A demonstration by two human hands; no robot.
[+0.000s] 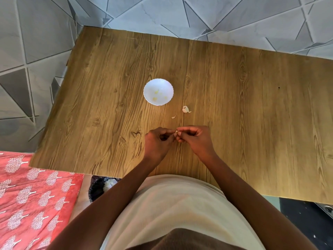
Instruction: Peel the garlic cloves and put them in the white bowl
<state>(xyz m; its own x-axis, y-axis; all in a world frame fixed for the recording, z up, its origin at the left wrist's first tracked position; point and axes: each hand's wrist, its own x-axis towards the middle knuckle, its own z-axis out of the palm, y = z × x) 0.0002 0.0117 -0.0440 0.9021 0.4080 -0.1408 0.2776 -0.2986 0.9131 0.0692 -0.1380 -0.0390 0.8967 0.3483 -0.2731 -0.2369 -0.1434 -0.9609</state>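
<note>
Wood-grain laminate covers the table (234,91), and above its near middle the person's two hands meet fingertip to fingertip. The left hand (158,141) and the right hand (195,138) both have their fingers curled inward, pinching a single garlic clove (176,132) between them. Only a pale sliver of that clove shows; the fingers hide the rest, so how much skin is on it cannot be told.

Beyond the hands stands the white bowl (149,85), well apart from them, with a few small yellowish peeled cloves (156,95) lying in its bottom. To the right of the bowl, on the bare table, sits the remaining garlic piece (185,109), pale and papery; its details are too small to make out. A scrap of peel (173,117) lies between it and the hands.

Below the table's near edge, partly hidden by the left forearm, a dark bin (98,188) holds something whitish, unclear what. A red patterned cloth (32,195) fills the lower left corner, cut off by the frame.
</note>
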